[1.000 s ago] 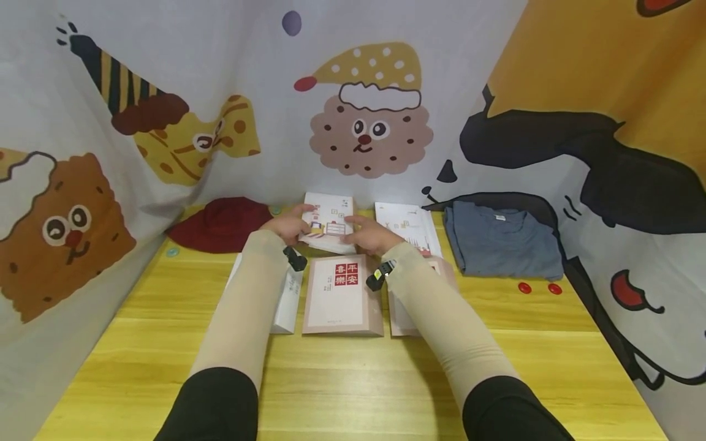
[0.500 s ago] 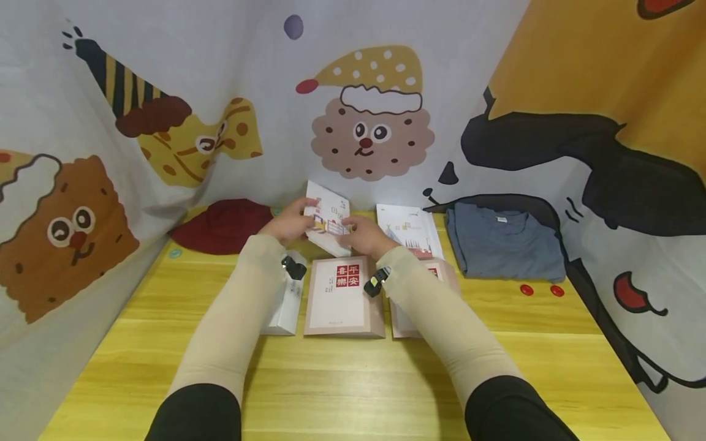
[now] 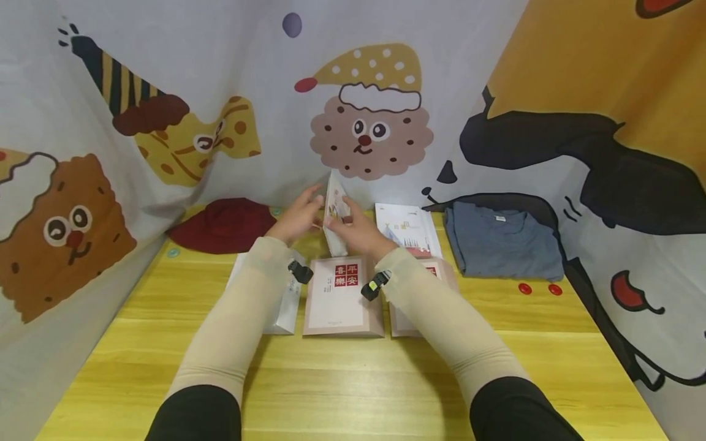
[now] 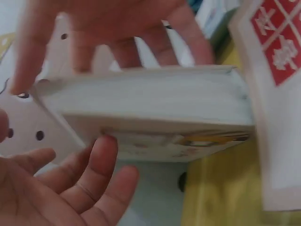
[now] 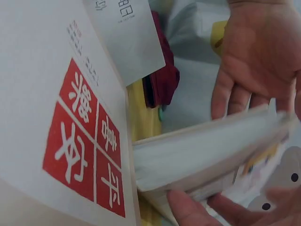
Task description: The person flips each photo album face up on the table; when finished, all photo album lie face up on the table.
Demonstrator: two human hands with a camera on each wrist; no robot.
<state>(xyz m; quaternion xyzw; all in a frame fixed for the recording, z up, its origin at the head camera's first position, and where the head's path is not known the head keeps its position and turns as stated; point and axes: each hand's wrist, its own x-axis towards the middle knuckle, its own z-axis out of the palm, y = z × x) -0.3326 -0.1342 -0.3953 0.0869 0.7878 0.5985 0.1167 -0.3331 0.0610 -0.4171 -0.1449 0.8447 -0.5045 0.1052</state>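
A thick white book (image 3: pixel 337 240) stands up on edge at the back middle of the table, its illustrated cover turned right. My left hand (image 3: pixel 298 215) is at its left face, fingers extended; in the left wrist view one fingertip meets the cover beside a coloured picture. My right hand (image 3: pixel 361 231) lies against the opposite face; in the right wrist view its thumb and a finger (image 5: pixel 184 207) press the cover. The pale page edge (image 4: pixel 141 96) shows between the two covers. Directly in front lies a pink-bordered book (image 3: pixel 336 306) with a red seal.
Left of it is a white book (image 3: pixel 287 306), partly under my left arm. To the right, a second pink book (image 3: pixel 401 320) and a white booklet (image 3: pixel 410 226) lie partly covered. A maroon hat (image 3: pixel 223 226), folded blue-grey shirt (image 3: pixel 502 242) and red buttons (image 3: pixel 525 288) flank them.
The white book has tilted from nearly flat to upright, its left edge rising and swinging right. My left hand has moved up with it; my right fingers have shifted onto its right-facing cover.
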